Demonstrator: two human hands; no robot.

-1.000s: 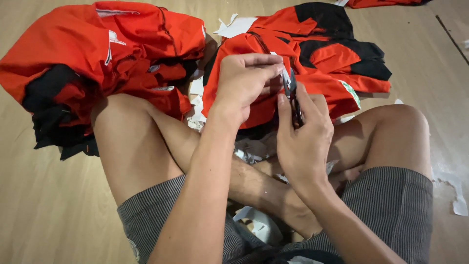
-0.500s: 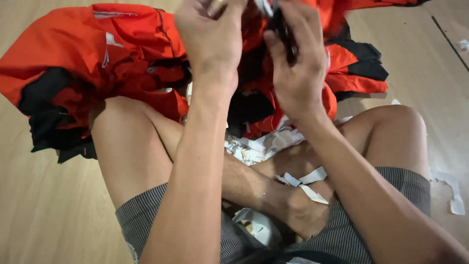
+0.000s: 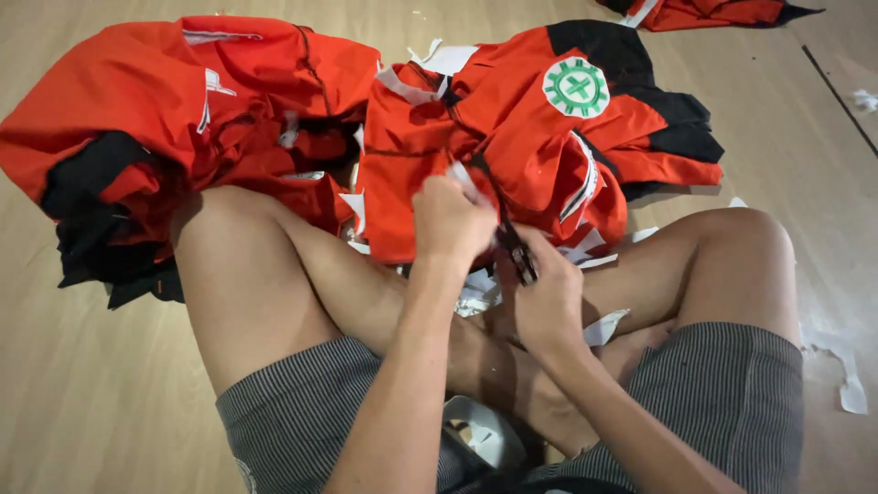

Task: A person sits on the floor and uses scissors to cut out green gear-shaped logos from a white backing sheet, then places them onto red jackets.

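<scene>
Wooden floor point(image 3: 73, 402) lies under orange jackets. Over the crossed legs, the left hand point(image 3: 453, 224) pinches a jacket point(image 3: 512, 137) edge; the right hand point(image 3: 544, 297), beside it, clenches small snips point(image 3: 517, 252). Keeping the fabric taut would steady each cut.

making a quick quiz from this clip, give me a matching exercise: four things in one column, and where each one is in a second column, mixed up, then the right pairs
Things:
1. left hand
2. right hand
3. round green and white patch
4. white scraps

Places:
A. on the wooden floor at the far right, past the knee
B. gripping the lower edge of the orange and black garment
C. on the upper part of that garment, beside a black panel
D. over the crossed legs, holding a small dark tool

Pairs: 1-B, 2-D, 3-C, 4-A
</scene>
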